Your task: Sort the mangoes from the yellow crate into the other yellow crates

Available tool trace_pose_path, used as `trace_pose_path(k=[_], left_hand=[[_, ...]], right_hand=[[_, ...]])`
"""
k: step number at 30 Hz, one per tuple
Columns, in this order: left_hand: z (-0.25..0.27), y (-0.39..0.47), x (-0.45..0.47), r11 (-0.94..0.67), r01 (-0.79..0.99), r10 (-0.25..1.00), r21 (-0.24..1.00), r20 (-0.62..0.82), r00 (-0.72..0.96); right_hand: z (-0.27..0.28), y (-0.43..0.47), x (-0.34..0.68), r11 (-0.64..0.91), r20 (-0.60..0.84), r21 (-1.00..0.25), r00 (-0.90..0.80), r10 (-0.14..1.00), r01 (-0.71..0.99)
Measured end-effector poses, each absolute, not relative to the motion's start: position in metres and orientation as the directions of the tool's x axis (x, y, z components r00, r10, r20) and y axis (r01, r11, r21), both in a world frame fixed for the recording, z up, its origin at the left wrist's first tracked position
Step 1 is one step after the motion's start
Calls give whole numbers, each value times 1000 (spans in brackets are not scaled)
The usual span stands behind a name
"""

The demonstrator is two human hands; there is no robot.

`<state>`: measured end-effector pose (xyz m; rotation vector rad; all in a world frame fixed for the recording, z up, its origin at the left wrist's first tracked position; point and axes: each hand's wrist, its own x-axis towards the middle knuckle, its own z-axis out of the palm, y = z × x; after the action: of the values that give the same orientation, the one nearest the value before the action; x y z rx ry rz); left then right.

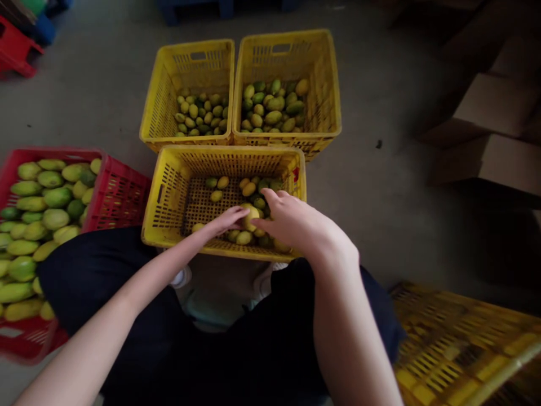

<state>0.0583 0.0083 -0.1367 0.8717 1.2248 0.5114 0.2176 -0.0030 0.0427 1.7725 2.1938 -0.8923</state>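
Note:
A yellow crate (169, 217) stands before my knees, with yellow and green lemons lying mostly in its right half. My left hand (230, 220) reaches in with its fingers closed on a yellow lemon (250, 217). From the right comes my right hand (285, 217), palm down over the fruit pile. Its thumb is at the right side of that lemon, and its forefinger stretches forward, apart from the thumb. The other right fingers are partly hidden. Green lemons (259, 203) show between the two fingertips.
Two more yellow crates (153, 93) (333, 90) holding lemons stand behind. A red crate (120, 192) full of larger yellow-green lemons is at my left. Cardboard boxes (490, 107) lie at right, another yellow crate (465, 344) low right, a red stool (19, 48) far left.

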Motion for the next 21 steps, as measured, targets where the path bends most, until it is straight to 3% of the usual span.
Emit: trace_pose_path(k=[4,8,11,15,21], left_hand=[[-82,10,45,695,-225,712,683,-610,347],[-53,12,39,624,-233,770,746,-535,348],[-73,21,28,591,-61,766,804,-536,355],[-130,29,9,515,430,763,742,-625,166],[-187,11,2,443,576,800,687,-593,92]], right_hand=[[45,-2,199,131,-474,-383,-316,822,914],[48,-1,189,267,-296,-404,-401,867,875],[52,-3,191,332,-240,-373,-436,868,866],[52,-7,199,320,-339,-334,-430,837,887],[43,-6,208,245,-551,-265,-355,755,933]])
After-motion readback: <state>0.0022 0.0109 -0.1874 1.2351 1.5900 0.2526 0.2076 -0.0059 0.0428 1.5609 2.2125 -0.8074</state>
